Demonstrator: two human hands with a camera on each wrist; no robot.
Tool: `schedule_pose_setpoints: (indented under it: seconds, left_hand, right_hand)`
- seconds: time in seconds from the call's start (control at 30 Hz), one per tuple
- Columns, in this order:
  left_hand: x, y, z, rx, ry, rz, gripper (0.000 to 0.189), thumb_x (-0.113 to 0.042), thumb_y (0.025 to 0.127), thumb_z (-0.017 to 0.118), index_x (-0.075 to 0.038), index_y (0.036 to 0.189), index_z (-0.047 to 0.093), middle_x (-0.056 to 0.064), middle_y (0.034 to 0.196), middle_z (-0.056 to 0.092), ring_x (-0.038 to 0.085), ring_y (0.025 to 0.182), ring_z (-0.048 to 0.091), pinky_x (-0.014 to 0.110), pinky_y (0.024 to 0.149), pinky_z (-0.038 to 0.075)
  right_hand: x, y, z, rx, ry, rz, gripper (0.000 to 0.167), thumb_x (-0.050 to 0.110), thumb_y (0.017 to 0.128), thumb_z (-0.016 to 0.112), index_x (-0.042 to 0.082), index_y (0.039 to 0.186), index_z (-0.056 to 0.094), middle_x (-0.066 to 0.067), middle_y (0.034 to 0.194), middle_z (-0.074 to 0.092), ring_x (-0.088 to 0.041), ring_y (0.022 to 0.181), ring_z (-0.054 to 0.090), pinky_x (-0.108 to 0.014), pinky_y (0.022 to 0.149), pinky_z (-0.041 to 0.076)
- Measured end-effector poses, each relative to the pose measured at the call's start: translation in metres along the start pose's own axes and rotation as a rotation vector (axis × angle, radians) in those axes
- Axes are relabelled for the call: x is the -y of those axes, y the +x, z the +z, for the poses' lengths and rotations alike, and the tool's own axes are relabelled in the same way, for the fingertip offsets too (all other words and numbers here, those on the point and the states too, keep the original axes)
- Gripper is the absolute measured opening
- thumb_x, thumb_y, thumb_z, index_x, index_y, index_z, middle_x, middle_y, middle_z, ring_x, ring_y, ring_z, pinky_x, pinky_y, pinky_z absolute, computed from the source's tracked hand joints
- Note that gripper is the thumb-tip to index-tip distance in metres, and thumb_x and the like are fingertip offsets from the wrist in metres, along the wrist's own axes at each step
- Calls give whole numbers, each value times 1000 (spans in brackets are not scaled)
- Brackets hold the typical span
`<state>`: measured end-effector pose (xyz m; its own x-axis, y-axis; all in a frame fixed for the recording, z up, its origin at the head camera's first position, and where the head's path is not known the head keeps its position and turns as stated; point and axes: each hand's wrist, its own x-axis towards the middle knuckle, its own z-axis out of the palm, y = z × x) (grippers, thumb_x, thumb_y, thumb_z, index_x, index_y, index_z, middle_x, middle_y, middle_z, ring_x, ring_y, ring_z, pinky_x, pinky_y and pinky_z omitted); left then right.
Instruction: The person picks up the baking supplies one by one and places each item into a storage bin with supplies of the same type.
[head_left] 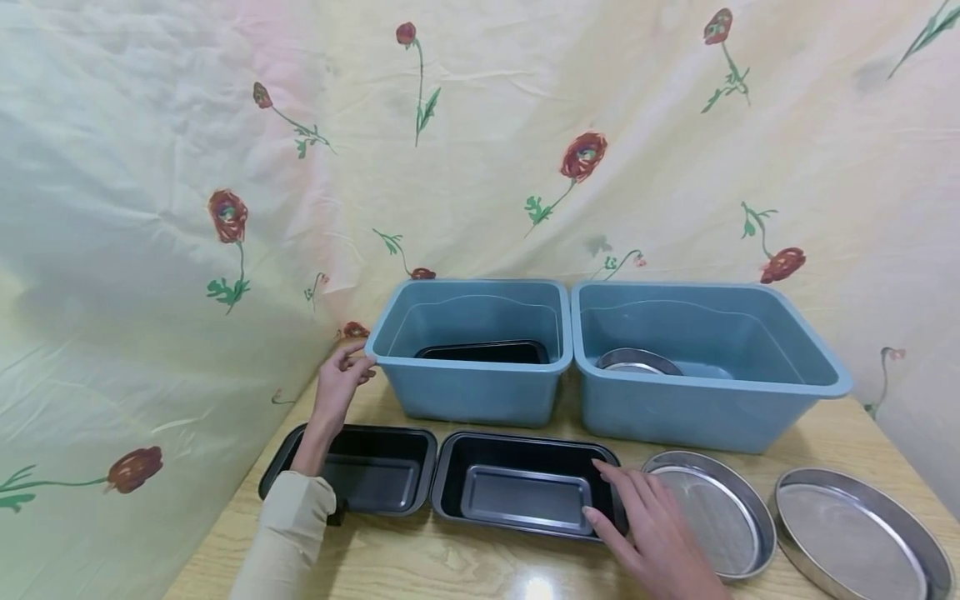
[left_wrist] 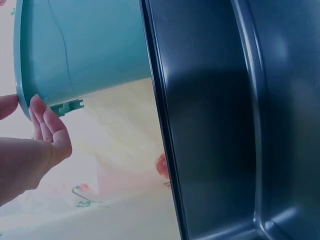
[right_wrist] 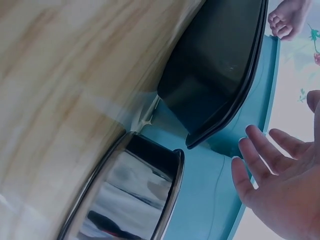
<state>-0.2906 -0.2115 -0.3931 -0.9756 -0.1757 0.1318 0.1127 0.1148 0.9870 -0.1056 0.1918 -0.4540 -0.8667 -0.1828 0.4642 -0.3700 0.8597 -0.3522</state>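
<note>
At the front left corner of the left blue plastic bin point(head_left: 480, 393), my left hand point(head_left: 341, 385) pinches the rim. The left wrist view has the thumb on one side of that rim and the fingers point(left_wrist: 55, 125) on the other. Below this forearm lies a black loaf pan point(head_left: 378, 479), partly covered by the wrist. My right hand point(head_left: 660, 525) hovers with spread, relaxed fingers over the right end of a second black loaf pan point(head_left: 525, 492). Nothing is held in it. Inside the left bin a dark pan point(head_left: 487, 353) shows its rim.
A second blue bin point(head_left: 690, 412) stands close beside the first and holds a round metal pan point(head_left: 637, 359). Two round metal pans point(head_left: 716, 521) lie at the right of the wooden table point(head_left: 450, 558). Flowered cloth point(head_left: 480, 167) hangs behind.
</note>
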Motion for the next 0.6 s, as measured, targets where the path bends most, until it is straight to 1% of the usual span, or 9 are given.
schedule_pose_setpoints:
  seconds: [0.13,0.33,0.5,0.6]
  left_hand:
    - [-1,1,0,21,-29,-19,41,-7,102,62,8,140,55,-5,87,68,4,75,65,19,78,53]
    - [-2,1,0,30,-41,-26,42,-5,102,61,8,142,54,-4,88,67,5,75,65,20,78,54]
    - [-1,2,0,32,-64,-48,42,-6,103,62,6,142,54,-4,88,66,7,76,65,20,78,54]
    - [-1,2,0,35,-63,-45,42,-6,103,62,6,143,54,-5,88,66,8,77,65,20,78,54]
  right_hand:
    - [5,2,0,0,22,20,51,38,96,75,10,137,62,-5,123,65,-23,108,58,-54,91,51]
    - [14,6,3,-14,119,24,50,30,96,76,10,139,61,-2,122,64,-23,115,58,-54,93,51]
    - [24,10,4,31,174,62,50,32,98,74,12,141,59,-1,124,63,-21,117,57,-54,95,51]
    - [29,12,5,55,201,92,49,32,99,74,13,142,59,-1,127,62,-19,117,56,-53,95,51]
